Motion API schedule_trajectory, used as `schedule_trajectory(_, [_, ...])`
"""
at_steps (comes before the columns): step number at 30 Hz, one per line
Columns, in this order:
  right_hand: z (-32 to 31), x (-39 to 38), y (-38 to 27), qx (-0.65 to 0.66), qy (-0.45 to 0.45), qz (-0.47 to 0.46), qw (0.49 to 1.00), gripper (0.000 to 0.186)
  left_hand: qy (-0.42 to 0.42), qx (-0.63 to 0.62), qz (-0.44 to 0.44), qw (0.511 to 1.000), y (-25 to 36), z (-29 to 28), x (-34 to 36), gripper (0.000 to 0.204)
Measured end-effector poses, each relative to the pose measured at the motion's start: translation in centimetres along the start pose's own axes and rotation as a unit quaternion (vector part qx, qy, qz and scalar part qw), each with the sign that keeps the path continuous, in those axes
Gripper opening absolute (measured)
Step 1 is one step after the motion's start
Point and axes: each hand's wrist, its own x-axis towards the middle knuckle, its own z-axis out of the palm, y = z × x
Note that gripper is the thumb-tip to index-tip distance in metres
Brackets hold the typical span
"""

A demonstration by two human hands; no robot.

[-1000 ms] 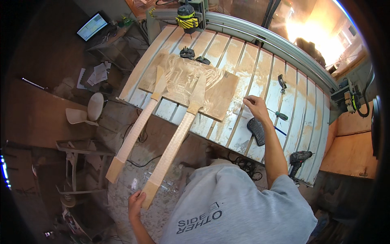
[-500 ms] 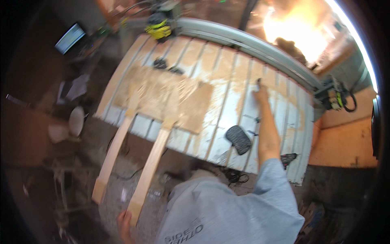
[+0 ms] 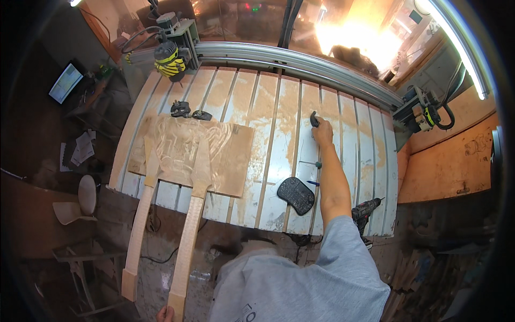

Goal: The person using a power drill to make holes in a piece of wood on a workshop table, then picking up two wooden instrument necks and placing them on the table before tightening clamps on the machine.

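Two long pale wooden pieces, shaped like guitar necks, reach over the near edge of a slotted machine bed. My left hand (image 3: 165, 314), partly cut off by the lower edge of the view, has its fingers closed on the near end of the right-hand neck piece (image 3: 190, 241). The other neck piece (image 3: 140, 231) lies to its left, untouched. My right arm stretches across the bed, and my right hand (image 3: 323, 132) is closed around a small black curved part (image 3: 314, 119), of which only the far end shows.
A carved flat board (image 3: 236, 161) lies under the necks' far ends, with black clamps (image 3: 181, 109) behind it. Spindles (image 3: 170, 59) hang on the gantry rail (image 3: 279, 60). A black keypad-like pad (image 3: 296, 196), a blue pen (image 3: 313, 183) and a drill (image 3: 366, 212) lie on the dusty bed (image 3: 268, 161).
My view has shifted, so the bed appears lower and farther left, and the picture is sharper. Both hands stay at about the same places on the neck piece and the black part.
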Motion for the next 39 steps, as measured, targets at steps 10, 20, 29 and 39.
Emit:
schedule_trajectory(10, [-3.2, -7.2, -7.2, 0.483, -0.225, 0.168, 0.830, 0.026, 0.030, -0.152, 0.034, 0.987, 2.3, 1.8, -2.3, 0.038])
schedule_trajectory(20, [-2.2, -9.9, -11.4, -0.165, -0.260, -0.060, 0.950, 0.036, 0.029, -0.200, 0.016, 0.979, 4.5, 2.4, -3.2, 0.035])
schedule_trajectory(29, [9.6, -5.7, -27.1, 0.106, -0.221, -0.314, 0.917, 0.053, 0.064, -0.161, 0.041, 0.984, 0.9, 2.1, -1.4, 0.034])
schedule_trajectory(39, [21.5, 0.4, -37.3, -0.122, -0.398, -0.392, 0.821, 0.041, 0.078, -0.098, -0.007, 0.992, 3.8, 1.9, -2.2, 0.039])
